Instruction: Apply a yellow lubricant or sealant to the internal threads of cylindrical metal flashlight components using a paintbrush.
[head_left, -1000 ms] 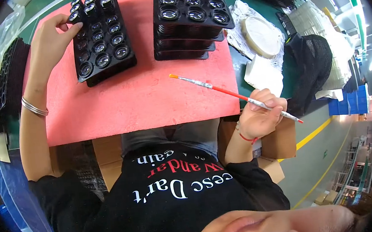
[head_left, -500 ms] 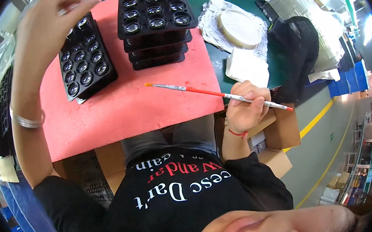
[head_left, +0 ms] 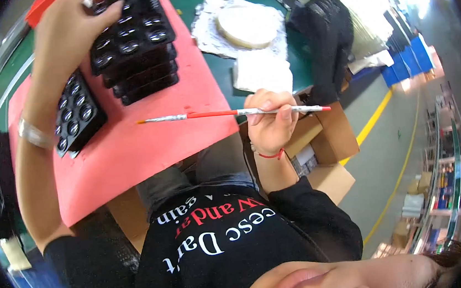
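Observation:
A slim paintbrush (head_left: pixel 214 114) with a red-and-white handle and an orange-brown tip lies nearly level in my right hand (head_left: pixel 272 120). That hand is closed round the white part of its handle, above the pink mat (head_left: pixel 147 146). My left hand (head_left: pixel 67 32) reaches over the left side of a stack of black trays (head_left: pixel 137 69). Its thumb stretches across the top tray, apart from the fingers, which the picture's upper edge partly cuts off. Round, shiny clear pieces, like lenses, sit in the tray's wells. Left of the stack, my left forearm partly covers another black tray (head_left: pixel 78 114) with similar pieces.
On the green table lie a round cream disc (head_left: pixel 249 25) on crumpled white wrapping and a folded white cloth (head_left: pixel 262 70). Black mesh fabric (head_left: pixel 331 34) hangs at the table's right edge. An open cardboard box (head_left: pixel 340 128) stands below, beside the floor's yellow line.
The view has shifted, so the mat and trays appear further left and lower. My left hand is now over the tray stack. The brush in my right hand has turned nearly level.

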The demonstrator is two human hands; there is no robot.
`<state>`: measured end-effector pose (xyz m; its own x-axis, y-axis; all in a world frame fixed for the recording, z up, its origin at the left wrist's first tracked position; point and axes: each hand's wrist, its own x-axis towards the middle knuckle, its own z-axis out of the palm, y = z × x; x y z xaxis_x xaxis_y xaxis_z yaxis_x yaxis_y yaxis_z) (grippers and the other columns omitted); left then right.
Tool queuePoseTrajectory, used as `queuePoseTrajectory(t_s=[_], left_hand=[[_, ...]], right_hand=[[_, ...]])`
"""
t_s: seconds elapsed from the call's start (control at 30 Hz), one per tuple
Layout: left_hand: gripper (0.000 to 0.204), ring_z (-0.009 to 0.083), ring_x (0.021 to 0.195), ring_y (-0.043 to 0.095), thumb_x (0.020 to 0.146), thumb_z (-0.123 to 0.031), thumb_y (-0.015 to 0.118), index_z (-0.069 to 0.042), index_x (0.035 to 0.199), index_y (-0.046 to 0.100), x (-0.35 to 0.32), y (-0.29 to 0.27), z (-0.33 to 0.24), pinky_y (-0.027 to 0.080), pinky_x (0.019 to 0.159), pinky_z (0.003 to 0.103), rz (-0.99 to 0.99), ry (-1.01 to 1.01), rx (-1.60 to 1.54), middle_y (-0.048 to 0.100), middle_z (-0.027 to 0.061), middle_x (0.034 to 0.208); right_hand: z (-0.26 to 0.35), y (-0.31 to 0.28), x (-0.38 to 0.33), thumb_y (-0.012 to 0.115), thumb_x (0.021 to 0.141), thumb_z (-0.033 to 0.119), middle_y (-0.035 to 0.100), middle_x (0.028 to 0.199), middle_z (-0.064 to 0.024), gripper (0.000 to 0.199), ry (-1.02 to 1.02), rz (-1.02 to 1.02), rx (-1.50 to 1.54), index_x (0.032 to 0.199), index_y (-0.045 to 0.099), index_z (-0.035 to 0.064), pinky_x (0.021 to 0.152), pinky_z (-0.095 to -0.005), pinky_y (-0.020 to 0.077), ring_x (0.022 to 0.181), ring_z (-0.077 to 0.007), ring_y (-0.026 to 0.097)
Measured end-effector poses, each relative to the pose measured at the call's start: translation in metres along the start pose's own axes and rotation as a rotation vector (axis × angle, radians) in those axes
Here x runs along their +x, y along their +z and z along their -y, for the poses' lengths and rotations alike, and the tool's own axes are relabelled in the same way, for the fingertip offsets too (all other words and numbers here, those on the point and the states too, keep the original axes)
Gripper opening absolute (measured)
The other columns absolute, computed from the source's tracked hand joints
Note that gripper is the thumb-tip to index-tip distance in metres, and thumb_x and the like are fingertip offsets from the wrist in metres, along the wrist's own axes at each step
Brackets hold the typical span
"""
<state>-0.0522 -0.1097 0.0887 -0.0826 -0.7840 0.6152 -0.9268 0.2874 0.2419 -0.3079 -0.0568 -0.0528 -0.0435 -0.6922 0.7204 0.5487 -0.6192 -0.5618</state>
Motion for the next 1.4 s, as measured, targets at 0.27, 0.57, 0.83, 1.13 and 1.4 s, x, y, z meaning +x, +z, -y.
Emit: queuePoseTrajectory(t_s=[0.27,0.57,0.83,1.13,1.4], left_hand=[[0.036,0.0141,0.069,0.052,0.05,0.006,0.06,-0.004,0.084,0.056,-0.121,-0.024,-0.045,0.041,0.056,0.023,0.151,0.019,-0.42,0.057,0.0069,0.082],[0.024,0.0096,0.067,0.051,0.063,0.002,0.061,0.0,0.086,0.054,-0.187,0.002,-0.029,0.042,0.063,0.021,-0.015,-0.534,-0.593,0.055,0.0042,0.076],[0.022,0.0065,0.055,0.049,0.063,0.001,0.062,-0.001,0.084,0.055,-0.178,0.002,-0.031,0.038,0.05,0.017,0.102,-0.477,-0.516,0.055,0.0011,0.068],[0.026,0.0052,0.058,0.05,0.066,0.0,0.065,0.002,0.091,0.056,-0.177,-0.003,-0.029,0.037,0.049,0.016,0.041,-0.731,-0.672,0.058,0.0027,0.071],[0.023,0.0033,0.054,0.052,0.066,-0.005,0.068,0.004,0.085,0.06,-0.175,-0.007,-0.023,0.041,0.048,0.015,0.018,-0.801,-0.797,0.061,0.0039,0.068]], right_hand=[[0.059,-0.082,0.036,0.034,0.091,0.029,0.05,0.071,-0.0071,0.031,-0.408,-0.361,-0.486,0.082,0.05,0.003,0.062,-0.028,0.0391,0.064,-0.0153,0.046],[0.051,-0.071,0.075,0.039,0.09,0.023,0.054,0.068,-0.0069,0.03,-0.188,-0.165,-1.037,0.08,0.054,-0.0018,0.06,-0.0215,0.04,0.062,-0.0117,0.051],[0.046,-0.075,0.067,0.042,0.089,0.02,0.053,0.061,-0.0043,0.028,-0.123,-0.175,-1.086,0.074,0.054,0.0,0.053,-0.0193,0.0368,0.057,-0.0083,0.049],[0.039,-0.068,0.054,0.044,0.087,0.022,0.051,0.066,-0.0043,0.026,-0.027,-0.392,0.128,0.073,0.056,0.0046,0.06,-0.0246,0.0331,0.061,-0.0123,0.041],[-0.001,0.009,0.002,0.035,0.09,0.031,0.041,0.056,-0.0047,0.029,0.114,0.009,0.04,0.081,0.042,0.0048,0.05,-0.0267,0.0279,0.051,-0.0144,0.034]])
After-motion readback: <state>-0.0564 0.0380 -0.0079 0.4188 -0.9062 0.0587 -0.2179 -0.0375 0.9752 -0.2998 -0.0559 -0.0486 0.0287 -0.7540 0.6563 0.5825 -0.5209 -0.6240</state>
